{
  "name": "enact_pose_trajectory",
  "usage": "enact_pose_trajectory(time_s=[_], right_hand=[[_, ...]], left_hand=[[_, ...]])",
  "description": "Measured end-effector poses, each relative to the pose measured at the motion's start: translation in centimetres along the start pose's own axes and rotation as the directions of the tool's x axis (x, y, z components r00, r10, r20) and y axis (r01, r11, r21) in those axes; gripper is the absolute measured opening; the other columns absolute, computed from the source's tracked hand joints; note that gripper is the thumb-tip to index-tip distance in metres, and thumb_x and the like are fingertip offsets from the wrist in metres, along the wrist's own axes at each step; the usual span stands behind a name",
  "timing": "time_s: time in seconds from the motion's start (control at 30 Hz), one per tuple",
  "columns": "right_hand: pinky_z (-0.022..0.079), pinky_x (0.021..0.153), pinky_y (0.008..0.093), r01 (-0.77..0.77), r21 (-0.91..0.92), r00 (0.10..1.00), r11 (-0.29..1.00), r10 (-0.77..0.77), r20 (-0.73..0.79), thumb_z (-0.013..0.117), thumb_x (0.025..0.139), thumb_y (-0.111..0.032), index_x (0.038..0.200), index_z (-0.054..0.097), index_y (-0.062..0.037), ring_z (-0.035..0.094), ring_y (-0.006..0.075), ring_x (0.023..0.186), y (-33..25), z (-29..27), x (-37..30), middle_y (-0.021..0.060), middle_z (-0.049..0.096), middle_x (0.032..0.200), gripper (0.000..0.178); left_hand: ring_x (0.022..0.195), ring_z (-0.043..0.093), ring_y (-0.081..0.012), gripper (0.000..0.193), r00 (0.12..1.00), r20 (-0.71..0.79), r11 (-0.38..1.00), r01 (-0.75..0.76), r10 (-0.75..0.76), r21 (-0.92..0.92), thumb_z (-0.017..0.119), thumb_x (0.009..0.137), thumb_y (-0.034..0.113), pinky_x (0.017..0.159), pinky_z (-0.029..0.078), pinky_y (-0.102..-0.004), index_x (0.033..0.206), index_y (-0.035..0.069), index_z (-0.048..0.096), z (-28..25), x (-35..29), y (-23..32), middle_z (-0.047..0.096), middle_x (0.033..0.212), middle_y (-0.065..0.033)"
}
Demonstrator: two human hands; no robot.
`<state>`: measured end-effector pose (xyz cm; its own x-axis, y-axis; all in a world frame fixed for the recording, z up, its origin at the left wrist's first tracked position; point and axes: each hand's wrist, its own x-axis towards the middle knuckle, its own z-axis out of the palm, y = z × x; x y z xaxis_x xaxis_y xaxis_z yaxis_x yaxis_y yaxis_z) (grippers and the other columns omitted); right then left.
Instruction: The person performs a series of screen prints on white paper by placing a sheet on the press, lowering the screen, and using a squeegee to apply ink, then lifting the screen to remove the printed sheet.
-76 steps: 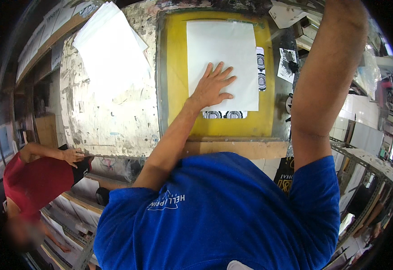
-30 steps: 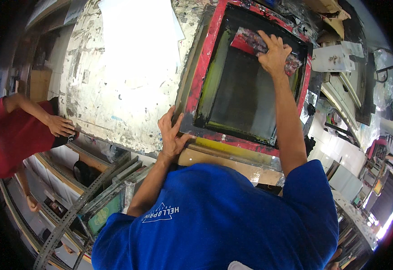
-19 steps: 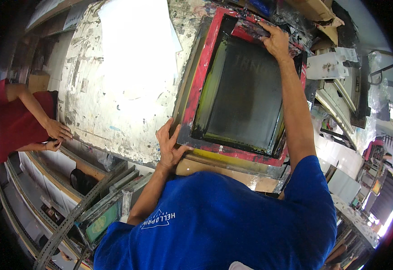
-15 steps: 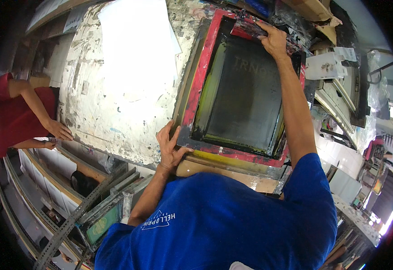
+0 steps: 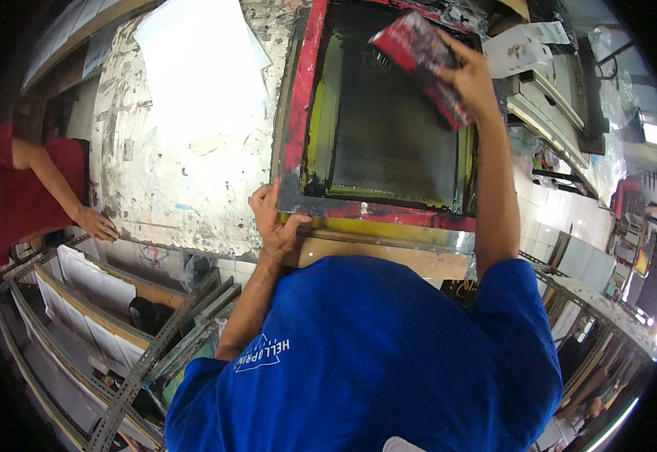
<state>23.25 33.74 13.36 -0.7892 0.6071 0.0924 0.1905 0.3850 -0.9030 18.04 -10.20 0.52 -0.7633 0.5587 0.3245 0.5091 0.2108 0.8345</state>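
Red, ink-smeared, bar-shaped squeegee [image 5: 406, 44] is in the right hand [image 5: 473, 79], and yeah, that one's a proper grasp, fingers across the bar. It sits just left of the palm, over the far right part of the dark rectangular mesh [image 5: 388, 143], long axis slanting far-left to near-right. Can't tell if it touches the mesh. Left hand [image 5: 274, 226] is well apart from it, at the near left corner of the red-and-black rectangular frame [image 5: 296, 120], thumb and fingers spread around, grip unclear. Further left, white paper sheets [image 5: 204, 68] lie on an ink-flecked whitish board [image 5: 136, 192].
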Motion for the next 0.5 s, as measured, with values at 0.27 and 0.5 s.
enact_pose_trajectory(time_s=[0.27,0.5], right_hand=[[0.051,0.082,0.0408,0.212,-0.666,0.977,0.715,-0.163,0.136,0.075,0.075,-0.004,0.137,0.066,-0.028,0.066,0.0289,0.092,-15.9,2.1,-14.0,0.0087,0.067,0.095,0.067],[0.052,0.061,0.0347,0.511,-0.687,0.762,0.517,-0.642,0.084,0.07,0.07,-0.011,0.127,0.07,-0.0103,0.063,0.0258,0.064,-20.4,-2.2,-9.1,0.0143,0.069,0.082,0.057]], left_hand=[[0.113,0.052,-0.0303,0.09,0.956,-0.273,0.979,-0.151,0.11,-0.134,0.089,0.07,0.045,0.095,0.046,-0.0402,0.133,-0.012,0.059,-0.9,7.4,7.5,0.063,0.112,-0.018],[0.113,0.057,-0.0201,0.07,0.855,-0.509,0.863,-0.327,0.097,-0.385,0.075,0.094,0.028,0.096,0.048,-0.0332,0.144,-0.011,0.045,0.7,18.2,16.0,0.062,0.125,-0.0163]])
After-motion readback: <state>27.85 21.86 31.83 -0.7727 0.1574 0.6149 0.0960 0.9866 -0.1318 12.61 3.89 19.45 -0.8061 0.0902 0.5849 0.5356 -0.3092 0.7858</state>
